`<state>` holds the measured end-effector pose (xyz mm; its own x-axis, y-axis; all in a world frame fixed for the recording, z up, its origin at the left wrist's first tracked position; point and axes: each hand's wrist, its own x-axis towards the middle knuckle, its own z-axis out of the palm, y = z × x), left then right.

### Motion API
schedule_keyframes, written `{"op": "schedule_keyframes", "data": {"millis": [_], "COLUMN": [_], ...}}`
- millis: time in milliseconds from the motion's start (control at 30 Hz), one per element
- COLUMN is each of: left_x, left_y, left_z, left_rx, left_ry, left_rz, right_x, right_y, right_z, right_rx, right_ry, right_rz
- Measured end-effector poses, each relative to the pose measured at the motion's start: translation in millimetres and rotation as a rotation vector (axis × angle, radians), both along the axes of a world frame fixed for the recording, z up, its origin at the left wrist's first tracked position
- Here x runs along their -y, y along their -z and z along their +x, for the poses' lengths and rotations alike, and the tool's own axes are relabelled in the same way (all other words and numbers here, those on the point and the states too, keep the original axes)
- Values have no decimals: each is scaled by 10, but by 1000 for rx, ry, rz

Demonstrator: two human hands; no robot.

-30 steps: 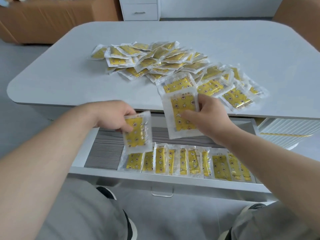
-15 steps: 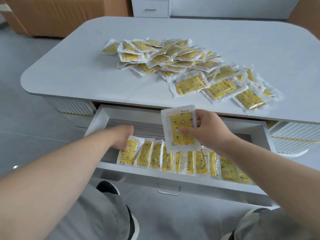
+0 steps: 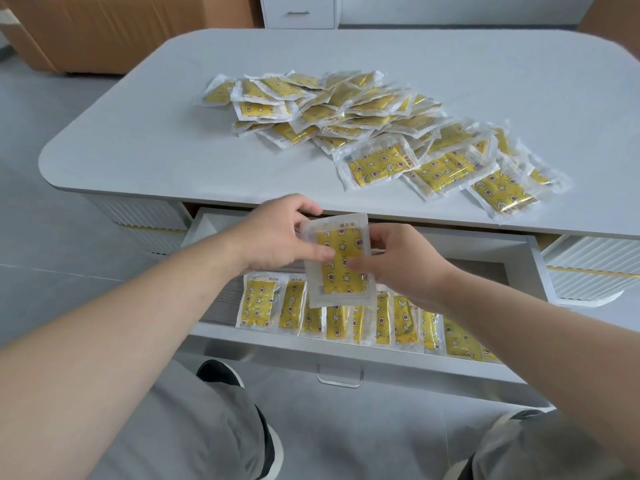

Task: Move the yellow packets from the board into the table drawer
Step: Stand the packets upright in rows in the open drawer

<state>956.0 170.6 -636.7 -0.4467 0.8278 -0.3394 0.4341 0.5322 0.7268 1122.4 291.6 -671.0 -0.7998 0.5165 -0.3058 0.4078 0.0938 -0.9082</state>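
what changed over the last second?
The left hand set the end packet into the drawer row, let go, then rose to pinch the held packet alongside the right hand, which kept its grip. The pile is unchanged.

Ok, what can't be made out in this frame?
Head view:
- Print on the clear-edged yellow packet pinched by left hand and right hand: too small.
- The row of packets in the white drawer, right end: hidden by right forearm.
- On the grey table, packet pile: overlapping, uncountable.
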Motion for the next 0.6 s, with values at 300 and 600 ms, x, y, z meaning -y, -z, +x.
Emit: {"op": "schedule_keyframes", "data": {"millis": [300, 600], "left_x": [116, 365], "left_y": [-83, 862], "left_z": [-432, -903], "left_rx": [74, -344], "left_ry": [-80, 4], "left_rz": [-89, -559], "right_x": [55, -72], "right_y": [-27, -128], "right_z": [31, 98], "right_rx": [-36, -32], "right_ry": [-43, 10], "right_rz": [116, 241]}}
